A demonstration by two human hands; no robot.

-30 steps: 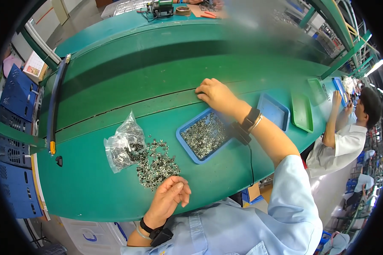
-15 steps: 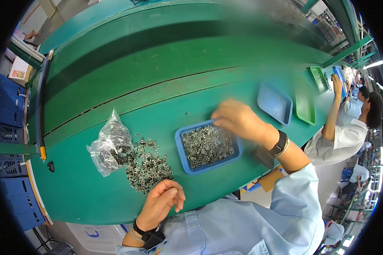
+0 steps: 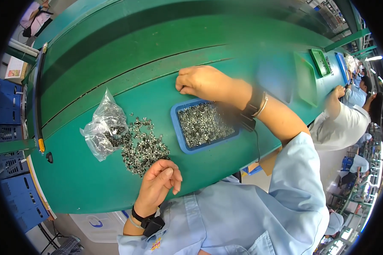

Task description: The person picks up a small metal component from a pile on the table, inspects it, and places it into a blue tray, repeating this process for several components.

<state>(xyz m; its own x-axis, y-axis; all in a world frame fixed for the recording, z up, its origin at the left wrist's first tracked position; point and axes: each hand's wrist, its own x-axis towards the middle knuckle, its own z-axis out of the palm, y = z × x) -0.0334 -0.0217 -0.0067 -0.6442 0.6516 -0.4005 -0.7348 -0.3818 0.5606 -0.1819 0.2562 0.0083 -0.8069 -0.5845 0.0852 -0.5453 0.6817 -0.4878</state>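
My right hand (image 3: 204, 83) reaches past the far edge of a blue tray (image 3: 175, 127), its fingers bent together and low over the green table. Whatever its fingertips hold, if anything, is hidden. The tray contains many small shiny metal pieces (image 3: 202, 125). To its left, more of these metal pieces (image 3: 142, 144) lie in a loose heap on the table. A clear plastic bag (image 3: 102, 131) with some pieces inside lies against the heap's left side. My left hand (image 3: 161, 182) is at the heap's near edge, fingers loosely bent and a little apart, with nothing visible in them.
Another blue tray (image 3: 276, 80), blurred, and a green tray (image 3: 305, 80) are on the right. Farther off sits a second green tray (image 3: 320, 62), near a co-worker in a white sleeve (image 3: 340, 127). Blue crates (image 3: 23, 191) are stacked beyond the table's left end.
My right hand has moved left and away from me, from over the tray to past its far edge. It now covers where a single loose piece lay. My left hand stays near the heap.
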